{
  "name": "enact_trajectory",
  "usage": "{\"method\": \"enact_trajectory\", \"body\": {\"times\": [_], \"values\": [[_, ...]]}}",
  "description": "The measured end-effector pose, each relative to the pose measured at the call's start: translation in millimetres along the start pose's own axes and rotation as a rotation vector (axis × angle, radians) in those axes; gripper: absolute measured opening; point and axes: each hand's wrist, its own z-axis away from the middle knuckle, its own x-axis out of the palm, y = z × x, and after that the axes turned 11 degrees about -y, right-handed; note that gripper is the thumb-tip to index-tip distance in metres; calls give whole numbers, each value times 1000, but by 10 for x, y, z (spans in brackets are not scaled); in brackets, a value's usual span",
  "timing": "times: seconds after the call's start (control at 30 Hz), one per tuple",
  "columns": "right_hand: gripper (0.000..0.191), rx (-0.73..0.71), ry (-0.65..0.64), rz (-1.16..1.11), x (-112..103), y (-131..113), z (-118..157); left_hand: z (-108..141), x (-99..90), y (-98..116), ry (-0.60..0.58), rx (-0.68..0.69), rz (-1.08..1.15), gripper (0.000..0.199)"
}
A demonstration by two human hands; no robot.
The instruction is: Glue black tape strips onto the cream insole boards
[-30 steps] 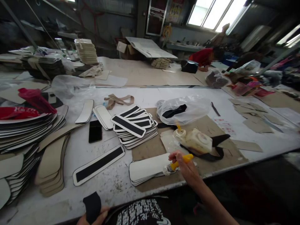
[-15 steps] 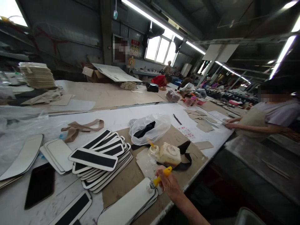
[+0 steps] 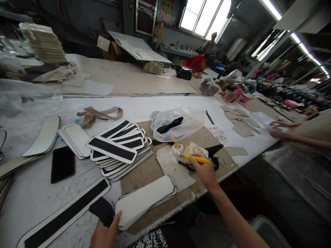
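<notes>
While the right hand (image 3: 205,172) pinches a yellow-handled brush (image 3: 199,158) with its head at the round mouth of the off-white container (image 3: 195,148), I'd say a light grip and a low wrist serve best. I can't tell from here whether the bristles are down inside or only against the rim; either way, pressing each face of the brush on that rim should even out the load and spare the table (image 3: 141,104) from drips. A slim yellow stick (image 3: 175,142) stands at the mouth too, so coming in from the side seems wise. The left hand (image 3: 104,234) has a dark strip (image 3: 103,210) gripped between thumb and fingers, just beside the left end of the stacked white pieces (image 3: 146,198), which lie partly on the brown sheet (image 3: 209,137), nearer the person than the container. Holding that strip clear of anything tacky looks sensible. A loaded brush would do better carried low, well apart from the phone (image 3: 63,164) and the pile of black-centred panels (image 3: 113,150).
</notes>
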Motion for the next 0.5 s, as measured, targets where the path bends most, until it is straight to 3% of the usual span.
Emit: {"method": "enact_trajectory", "body": {"times": [0.13, 0.27, 0.5], "values": [[31, -191, 51, 294, 47, -6, -162, 42, 26, 19, -18, -69, -16, 57], [30, -341, 56, 440, 119, 17, -397, 32, 44, 7, -40, -100, 12, 64], [30, -205, -101, 541, 296, 293, -864, 41, 44, 4, -41, -84, 88, 60]]}}
